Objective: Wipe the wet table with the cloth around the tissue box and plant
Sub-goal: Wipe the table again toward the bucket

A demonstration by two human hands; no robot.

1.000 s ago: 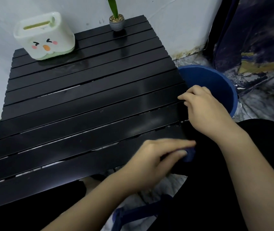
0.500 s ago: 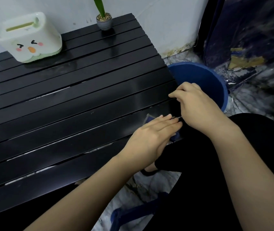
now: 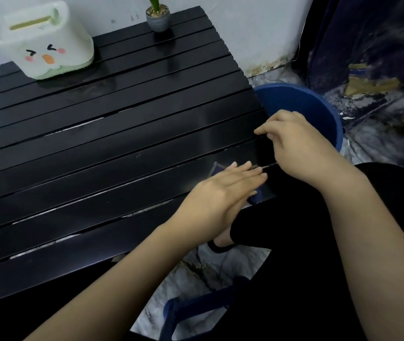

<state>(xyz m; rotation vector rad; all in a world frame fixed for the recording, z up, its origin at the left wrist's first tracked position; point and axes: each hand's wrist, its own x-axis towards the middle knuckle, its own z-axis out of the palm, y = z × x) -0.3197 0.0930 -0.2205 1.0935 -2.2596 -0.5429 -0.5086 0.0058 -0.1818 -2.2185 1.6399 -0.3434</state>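
Note:
The black slatted table [image 3: 102, 153] shines with wet patches. A pale green tissue box [image 3: 45, 39] with a cartoon face stands at its far left corner. At the far edge, right of the box, stands a small potted plant [image 3: 158, 17]. My left hand [image 3: 223, 193] lies flat, fingers together, pressing a dark blue cloth [image 3: 217, 168] onto the slats near the table's right edge. Most of the cloth is hidden under the hand; only its corners show. My right hand [image 3: 294, 146] curls over the table's right edge, just beyond the left hand.
A blue bucket [image 3: 319, 112] stands on the floor against the table's right side, behind my right hand. My black-clad legs [image 3: 319, 242] fill the lower right. A blue frame [image 3: 196, 308] sits on the marbled floor below. A white wall backs the table.
My left hand has come up from the table's near edge with the cloth and flattened it onto the slats. My right hand has kept its place on the right edge.

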